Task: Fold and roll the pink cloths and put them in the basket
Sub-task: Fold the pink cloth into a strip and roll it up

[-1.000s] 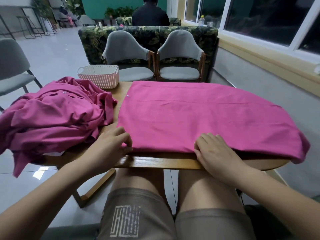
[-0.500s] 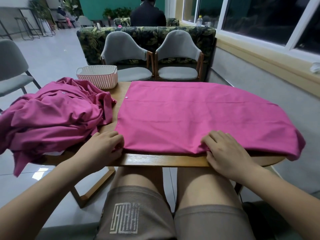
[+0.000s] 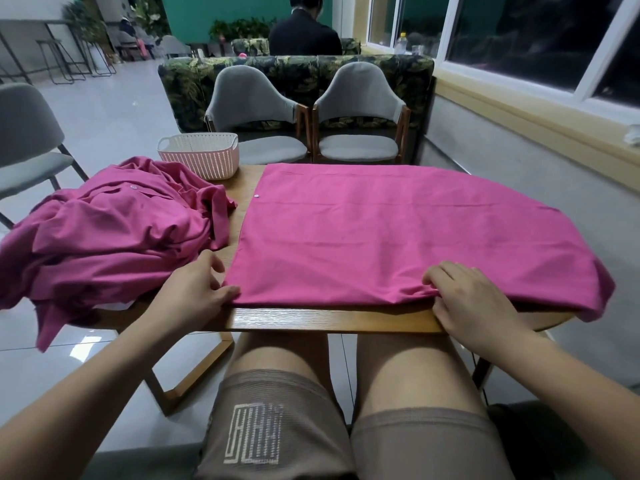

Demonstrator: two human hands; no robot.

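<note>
Left hand (image 3: 194,292) and right hand (image 3: 474,303) are pinching the flat pink cloth's (image 3: 398,237) near hem on the table (image 3: 329,320).
Nothing is sitting in the basket (image 3: 201,157) yet (seemingly); a crumpled pile (image 3: 114,237) is waiting.

cloth (image 3: 398,233): pink | basket (image 3: 202,157): pale pink | table (image 3: 329,320): wood-brown

Looked like a café or public lounge: grey padded chairs (image 3: 360,109) paired at a wooden table (image 3: 329,320), a leaf-print sofa (image 3: 298,76) behind, bar stools (image 3: 52,60), potted plants (image 3: 239,27), another person (image 3: 304,38) seated beyond.
</note>
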